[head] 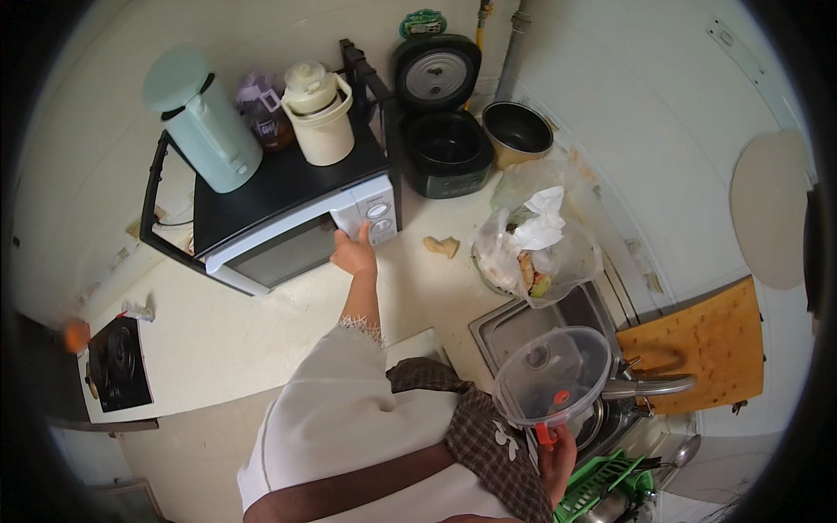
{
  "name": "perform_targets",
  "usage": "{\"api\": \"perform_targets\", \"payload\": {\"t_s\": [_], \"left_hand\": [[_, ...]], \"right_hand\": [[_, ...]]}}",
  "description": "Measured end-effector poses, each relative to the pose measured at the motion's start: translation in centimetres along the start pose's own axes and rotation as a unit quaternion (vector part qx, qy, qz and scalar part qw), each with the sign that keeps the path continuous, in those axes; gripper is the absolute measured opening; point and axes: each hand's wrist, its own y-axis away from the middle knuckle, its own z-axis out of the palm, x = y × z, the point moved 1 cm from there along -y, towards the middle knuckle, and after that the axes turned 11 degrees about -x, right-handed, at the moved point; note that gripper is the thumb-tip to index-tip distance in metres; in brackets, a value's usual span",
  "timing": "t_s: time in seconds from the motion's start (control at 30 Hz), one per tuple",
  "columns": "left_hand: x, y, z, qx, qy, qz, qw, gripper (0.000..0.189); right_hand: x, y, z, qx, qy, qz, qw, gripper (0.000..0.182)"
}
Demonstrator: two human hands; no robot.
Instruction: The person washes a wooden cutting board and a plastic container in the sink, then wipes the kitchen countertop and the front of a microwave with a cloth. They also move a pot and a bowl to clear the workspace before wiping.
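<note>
My left hand (pixel 355 251) is at the front of a white microwave oven (pixel 274 252), its fingers on the door's handle edge beside the round dials; the door looks closed. In my right hand (pixel 559 457) is the red handle of a clear plastic container (pixel 552 379), which is tilted over the sink's edge and reaches in front of the steel faucet (pixel 654 387). On the black rack above the microwave stand a pale green kettle (pixel 219 147), a purple-lidded bottle (pixel 268 124) and a cream jug (pixel 322 127).
An open rice cooker (pixel 448 153) and a dark-lined pot (pixel 518 134) stand at the back. Plastic bags of scraps (pixel 536 255) lie by the sink (pixel 500 327). A wooden cutting board (pixel 700 346) leans at the right, above a green dish rack (pixel 601 480). A black stove (pixel 119 366) is far left.
</note>
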Motion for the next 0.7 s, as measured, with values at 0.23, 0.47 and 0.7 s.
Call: {"api": "perform_targets", "payload": {"t_s": [0.23, 0.47, 0.7], "left_hand": [[-0.1, 1.1, 0.0, 0.001, -0.018, 0.022, 1.000, 0.042], [-2.2, 7.5, -3.5, -0.040, 0.000, 0.066, 0.997, 0.037], [-8.9, 14.4, -14.0, -0.180, 0.038, 0.158, 0.970, 0.035]], "right_hand": [[0.3, 0.8, -0.6, 0.003, 0.016, 0.022, 1.000, 0.030], [0.7, 1.0, -2.2, -0.031, 0.043, 0.062, 0.997, 0.022], [3.1, -0.1, 0.1, -0.084, 0.164, 0.140, 0.973, 0.027]]}}
